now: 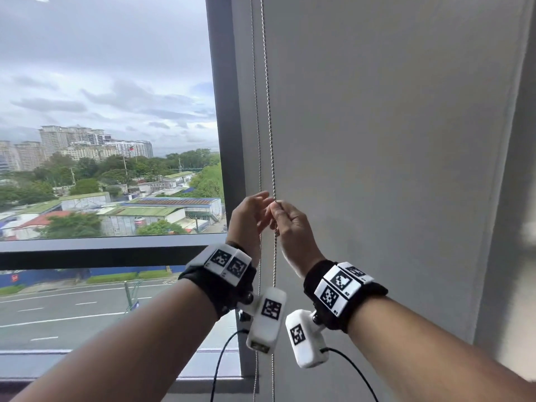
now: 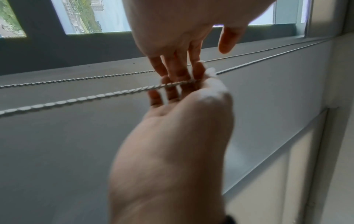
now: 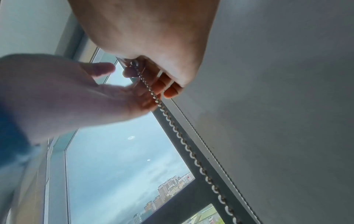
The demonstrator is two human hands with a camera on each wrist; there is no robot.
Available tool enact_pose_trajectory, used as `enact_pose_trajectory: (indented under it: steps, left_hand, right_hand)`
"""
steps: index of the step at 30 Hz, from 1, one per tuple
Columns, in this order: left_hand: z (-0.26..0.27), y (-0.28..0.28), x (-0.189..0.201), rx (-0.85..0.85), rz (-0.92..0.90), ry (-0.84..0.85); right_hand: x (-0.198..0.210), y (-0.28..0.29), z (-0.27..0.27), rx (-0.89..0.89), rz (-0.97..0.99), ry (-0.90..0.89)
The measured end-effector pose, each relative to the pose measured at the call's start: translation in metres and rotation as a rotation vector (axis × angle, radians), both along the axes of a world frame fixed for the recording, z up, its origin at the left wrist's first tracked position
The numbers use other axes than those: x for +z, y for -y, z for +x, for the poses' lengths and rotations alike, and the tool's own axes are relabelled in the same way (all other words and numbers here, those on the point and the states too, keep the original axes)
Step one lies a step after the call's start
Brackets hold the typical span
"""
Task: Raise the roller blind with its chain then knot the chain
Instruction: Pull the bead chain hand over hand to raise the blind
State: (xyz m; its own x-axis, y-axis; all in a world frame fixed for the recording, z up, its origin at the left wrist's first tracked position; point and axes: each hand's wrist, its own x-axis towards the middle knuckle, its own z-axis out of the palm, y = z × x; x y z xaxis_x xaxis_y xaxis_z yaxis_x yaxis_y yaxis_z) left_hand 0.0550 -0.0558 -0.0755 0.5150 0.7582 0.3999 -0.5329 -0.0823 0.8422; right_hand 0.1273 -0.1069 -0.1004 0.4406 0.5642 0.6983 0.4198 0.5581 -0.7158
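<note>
The grey roller blind [image 1: 391, 140] hangs down over the right pane; its lower edge is out of view. Its metal bead chain [image 1: 270, 126] drops in two strands along the blind's left edge. My right hand [image 1: 275, 206] pinches the front strand between thumb and forefinger, its other fingers curled. The left wrist view shows that pinch [image 2: 191, 87] on the chain [image 2: 76, 100]. My left hand [image 1: 255, 210] is beside it, with straight fingers [image 2: 172, 68] reaching to the chain and thumb spread apart. The right wrist view shows the chain [image 3: 184, 142] running into my right hand [image 3: 141, 71].
A dark window frame post [image 1: 223, 111] stands just left of the chain, with a horizontal bar [image 1: 101, 250] below the glass. A pale wall [image 1: 522, 198] borders the blind on the right. Black cables [image 1: 220, 367] hang from the wrist cameras.
</note>
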Motion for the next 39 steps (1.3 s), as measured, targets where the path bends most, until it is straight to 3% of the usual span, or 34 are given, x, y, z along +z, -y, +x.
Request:
enact_pose_trajectory:
  steps: [8, 13, 17, 27, 32, 39]
  left_hand:
    - [0.009, 0.01, 0.064, -0.07, 0.067, 0.064]
    - [0.017, 0.017, 0.052, 0.04, 0.096, 0.033]
    - [0.019, 0.021, 0.045, 0.045, 0.08, 0.015]
    - [0.008, 0.013, 0.015, 0.032, 0.056, -0.014]
    - [0.0, 0.013, -0.015, 0.024, 0.052, -0.116]
    - [-0.007, 0.02, -0.063, 0.059, 0.033, -0.245]
  right_hand:
    - [-0.035, 0.009, 0.008, 0.014, -0.101, -0.004]
    - [-0.051, 0.014, 0.006, 0.113, -0.129, -0.037]
    - [-0.047, 0.019, 0.012, 0.056, -0.179, 0.081]
    - [0.025, 0.019, 0.024, -0.004, -0.06, 0.125]
    - [0.068, 0.013, 0.012, 0.009, -0.03, 0.141]
    - [0.088, 0.004, -0.003, 0.192, -0.063, -0.07]
